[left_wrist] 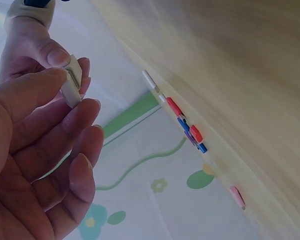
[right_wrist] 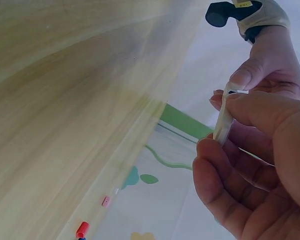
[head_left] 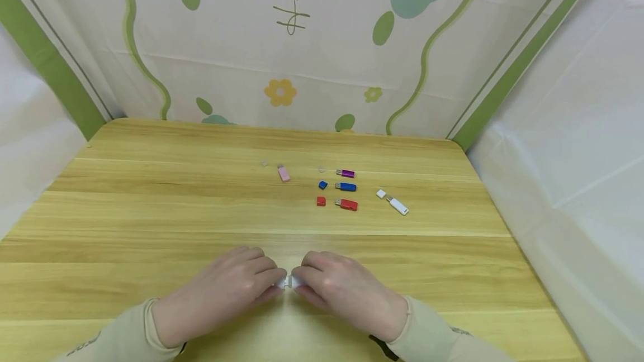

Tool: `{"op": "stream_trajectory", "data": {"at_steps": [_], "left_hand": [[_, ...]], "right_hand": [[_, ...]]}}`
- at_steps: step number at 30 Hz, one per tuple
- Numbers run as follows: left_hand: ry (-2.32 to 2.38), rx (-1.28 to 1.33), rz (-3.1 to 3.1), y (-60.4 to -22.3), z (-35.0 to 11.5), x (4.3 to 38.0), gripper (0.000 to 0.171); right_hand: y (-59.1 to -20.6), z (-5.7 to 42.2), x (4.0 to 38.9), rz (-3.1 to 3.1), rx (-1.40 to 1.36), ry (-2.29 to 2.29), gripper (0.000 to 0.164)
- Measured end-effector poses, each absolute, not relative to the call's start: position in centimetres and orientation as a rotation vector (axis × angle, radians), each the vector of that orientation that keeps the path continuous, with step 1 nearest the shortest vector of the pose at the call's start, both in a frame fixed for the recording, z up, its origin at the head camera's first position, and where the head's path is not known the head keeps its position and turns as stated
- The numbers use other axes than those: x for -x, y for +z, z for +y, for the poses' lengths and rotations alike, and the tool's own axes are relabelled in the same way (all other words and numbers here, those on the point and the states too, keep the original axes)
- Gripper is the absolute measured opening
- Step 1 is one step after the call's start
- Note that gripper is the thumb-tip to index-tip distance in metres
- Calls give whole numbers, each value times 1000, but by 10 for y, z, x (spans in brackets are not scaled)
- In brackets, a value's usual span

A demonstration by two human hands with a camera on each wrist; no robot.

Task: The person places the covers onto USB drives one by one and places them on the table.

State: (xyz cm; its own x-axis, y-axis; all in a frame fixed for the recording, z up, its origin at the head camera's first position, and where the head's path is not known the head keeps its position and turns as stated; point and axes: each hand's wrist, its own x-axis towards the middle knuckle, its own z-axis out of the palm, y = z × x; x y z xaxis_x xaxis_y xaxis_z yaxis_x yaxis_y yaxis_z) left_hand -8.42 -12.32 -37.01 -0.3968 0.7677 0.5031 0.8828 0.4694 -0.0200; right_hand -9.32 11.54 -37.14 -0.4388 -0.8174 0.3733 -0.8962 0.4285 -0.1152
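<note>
Near the front of the table, my two hands meet fingertip to fingertip over a small white USB flash drive [right_wrist: 223, 122]. My right hand [head_left: 347, 289] pinches its long white body between thumb and fingers. A white end piece, apparently the cap [left_wrist: 70, 92], is pinched by my left hand [head_left: 226, 286]. Between the hands a narrow grey-white strip shows in the head view. Fingers cover most of both pieces, so whether they are fully joined cannot be told.
Farther back on the wooden table [head_left: 151, 211] lie uncapped drives: pink [head_left: 284, 174], purple [head_left: 347, 174], blue [head_left: 347, 187], red [head_left: 348, 205] and white [head_left: 398, 205]. Beside them are a blue cap [head_left: 323, 185], red cap [head_left: 321, 201], white cap [head_left: 380, 194] and clear caps [head_left: 264, 163].
</note>
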Motion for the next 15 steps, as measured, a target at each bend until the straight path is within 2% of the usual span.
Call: {"op": "stream_trajectory", "data": {"at_steps": [15], "left_hand": [[-390,1362,-2312,-368,-121,83,18]], "right_hand": [[-369,111,92,-2403,-1491,418,10]]}}
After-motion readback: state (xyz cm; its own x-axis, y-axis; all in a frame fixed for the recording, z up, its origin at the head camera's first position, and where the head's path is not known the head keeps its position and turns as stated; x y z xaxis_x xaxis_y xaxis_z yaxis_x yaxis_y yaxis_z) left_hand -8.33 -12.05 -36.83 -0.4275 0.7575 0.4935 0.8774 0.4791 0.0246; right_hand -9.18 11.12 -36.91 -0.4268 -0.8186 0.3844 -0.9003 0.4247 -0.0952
